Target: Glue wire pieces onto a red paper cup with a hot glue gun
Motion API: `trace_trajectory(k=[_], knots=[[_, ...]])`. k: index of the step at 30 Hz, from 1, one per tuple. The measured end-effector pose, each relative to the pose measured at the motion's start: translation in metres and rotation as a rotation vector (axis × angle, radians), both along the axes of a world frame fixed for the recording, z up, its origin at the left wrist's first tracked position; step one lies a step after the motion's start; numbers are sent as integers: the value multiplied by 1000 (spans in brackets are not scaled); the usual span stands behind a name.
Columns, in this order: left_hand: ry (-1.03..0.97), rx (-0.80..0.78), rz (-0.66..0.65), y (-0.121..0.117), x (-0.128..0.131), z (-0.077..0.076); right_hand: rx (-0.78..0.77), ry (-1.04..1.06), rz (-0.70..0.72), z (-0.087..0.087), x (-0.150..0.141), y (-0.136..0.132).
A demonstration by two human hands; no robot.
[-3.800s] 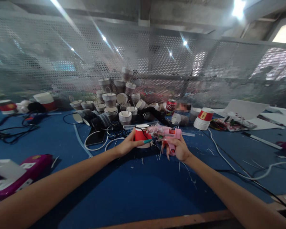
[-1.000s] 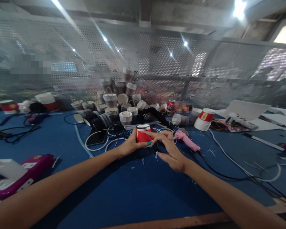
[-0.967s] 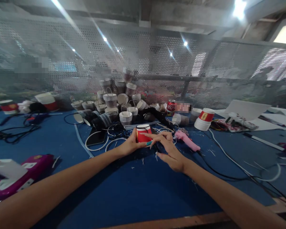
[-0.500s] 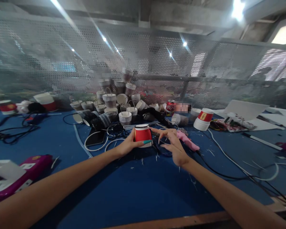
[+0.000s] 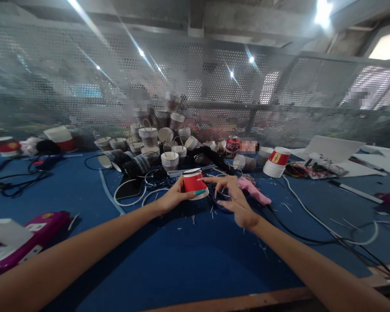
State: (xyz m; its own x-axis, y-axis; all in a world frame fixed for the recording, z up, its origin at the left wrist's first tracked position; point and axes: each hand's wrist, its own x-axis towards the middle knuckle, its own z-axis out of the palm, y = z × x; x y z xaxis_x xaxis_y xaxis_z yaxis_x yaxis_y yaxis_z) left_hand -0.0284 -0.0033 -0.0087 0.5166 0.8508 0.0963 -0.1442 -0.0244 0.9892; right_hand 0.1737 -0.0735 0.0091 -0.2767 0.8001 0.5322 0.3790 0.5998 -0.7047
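My left hand [image 5: 169,200] is wrapped round a red paper cup [image 5: 191,185] with a white rim, its thumb with a teal nail lying across the front. The cup leans slightly, held over the blue table. A thin dark line runs along its upper rim. To the right of the cup, my right hand [image 5: 240,203] has its fingers apart and grips nothing visible. Its index fingertip reaches the cup's side and seems to touch it. Just behind the right hand lies a pink object [image 5: 256,193] with a black cable, partly covered by the hand.
Behind the hands rises a pile of small pale buckets with wire handles [image 5: 148,137]. Right of it stand a cola can [image 5: 232,145] and a stack of paper cups [image 5: 277,162]. Cables, a dark phone [image 5: 130,189] and white scraps lie about. A purple item [image 5: 48,225] lies left.
The red cup has tilted and turned a little in my left hand, showing small printing on its side. My right index finger now reaches the cup's side.
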Motion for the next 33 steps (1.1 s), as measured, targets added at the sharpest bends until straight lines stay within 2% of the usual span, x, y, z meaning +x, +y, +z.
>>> trace_trajectory(k=[3, 7, 14, 22, 29, 33], knots=[[-15, -19, -6, -2, -1, 1, -13, -97, 89, 5, -4, -4], [2, -20, -17, -2, -2, 0, -44, -151, 109, 6, -5, -2], [13, -8, -48, -4, 0, 1, -78, -124, 103, 4, -6, 1], [-25, -21, -21, 1, -3, -2, -122, 187, 106, 1, -3, 9], [-61, -89, -19, 1, -4, -1, -214, 318, 55, -4, 1, 19], [-51, -80, -21, 2, -6, -2, -201, 459, 52, -6, 0, 24]])
